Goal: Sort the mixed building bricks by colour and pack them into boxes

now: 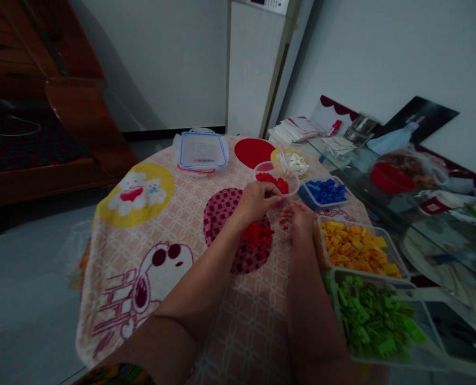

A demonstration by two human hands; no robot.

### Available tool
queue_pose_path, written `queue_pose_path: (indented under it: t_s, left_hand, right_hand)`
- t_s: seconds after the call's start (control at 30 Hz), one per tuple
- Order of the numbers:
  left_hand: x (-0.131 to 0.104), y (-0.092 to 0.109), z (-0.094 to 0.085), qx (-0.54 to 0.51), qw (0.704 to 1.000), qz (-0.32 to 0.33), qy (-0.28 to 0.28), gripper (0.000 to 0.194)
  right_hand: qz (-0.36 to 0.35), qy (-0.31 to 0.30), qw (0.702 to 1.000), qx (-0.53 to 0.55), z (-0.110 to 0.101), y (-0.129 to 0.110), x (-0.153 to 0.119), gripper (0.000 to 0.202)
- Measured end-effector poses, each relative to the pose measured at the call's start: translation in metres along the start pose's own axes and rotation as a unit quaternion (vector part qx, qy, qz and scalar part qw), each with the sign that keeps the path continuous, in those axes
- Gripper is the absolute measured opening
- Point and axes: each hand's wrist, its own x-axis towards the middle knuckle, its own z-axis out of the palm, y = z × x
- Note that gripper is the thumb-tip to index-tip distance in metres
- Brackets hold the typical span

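Note:
My left hand (259, 201) is at the near rim of a round clear tub (295, 184) that holds red bricks (270, 181). Its thumb and fingers are closed in a pinch, and what they hold is too small to make out. Close to its right, my right hand (301, 216) has its fingers curled in; whatever lies in them is hidden. A few loose red pieces (285, 228) lie on the cloth just below the right fingers. Below my left wrist a pile of red bricks (257, 239) is spread on the dark checked patch of the tablecloth.
White pieces (296, 163) sit behind the tub. Along the right stand boxes of blue bricks (326, 191), yellow bricks (353, 248) and green bricks (376, 318). Stacked lids (203, 150) lie at the back left. A cluttered glass table (358, 184) adjoins on the right.

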Motion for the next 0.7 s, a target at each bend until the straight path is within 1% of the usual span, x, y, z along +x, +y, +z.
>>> queue_pose_path:
  t_s: [0.03, 0.1, 0.17, 0.23, 0.27, 0.33, 0.47, 0.6, 0.7]
  left_hand:
    - [-0.001, 0.0, -0.001, 0.018, 0.999, 0.005, -0.034, 0.013]
    - [-0.002, -0.001, 0.0, 0.062, 0.99, 0.015, -0.124, 0.012]
    - [-0.005, -0.003, 0.005, 0.118, 0.969, 0.025, -0.215, 0.013]
    - [-0.008, -0.004, 0.012, 0.173, 0.944, 0.038, -0.278, 0.011]
    - [-0.009, -0.004, 0.017, 0.192, 0.935, 0.045, -0.294, 0.009]
    - [-0.011, -0.004, 0.025, 0.212, 0.926, 0.055, -0.306, 0.007]
    - [-0.012, -0.002, 0.035, 0.221, 0.929, 0.055, -0.293, 0.013]
    - [-0.011, -0.004, 0.033, 0.201, 0.934, 0.044, -0.293, 0.018]
    - [-0.01, -0.005, 0.028, 0.184, 0.935, 0.039, -0.301, 0.016]
  right_hand:
    - [-0.001, 0.002, 1.0, 0.002, 0.0, 0.0, 0.0, 0.005]
    - [-0.001, 0.006, 1.0, 0.003, 0.0, 0.0, 0.001, 0.003]
    - [-0.001, 0.008, 1.0, -0.001, 0.0, 0.0, 0.001, 0.004]
    - [-0.005, 0.009, 1.0, -0.006, 0.0, 0.0, 0.002, 0.006]
    - [-0.006, 0.01, 1.0, -0.009, 0.0, 0.0, 0.002, 0.006]
    - [-0.007, 0.015, 1.0, -0.009, 0.0, 0.0, 0.001, 0.006]
    - [-0.003, 0.019, 1.0, -0.002, 0.0, 0.0, 0.001, 0.005]
    - [-0.004, 0.018, 1.0, 0.001, 0.0, 0.001, 0.002, 0.005]
    - [-0.013, 0.013, 1.0, 0.002, 0.0, 0.002, 0.002, 0.005]
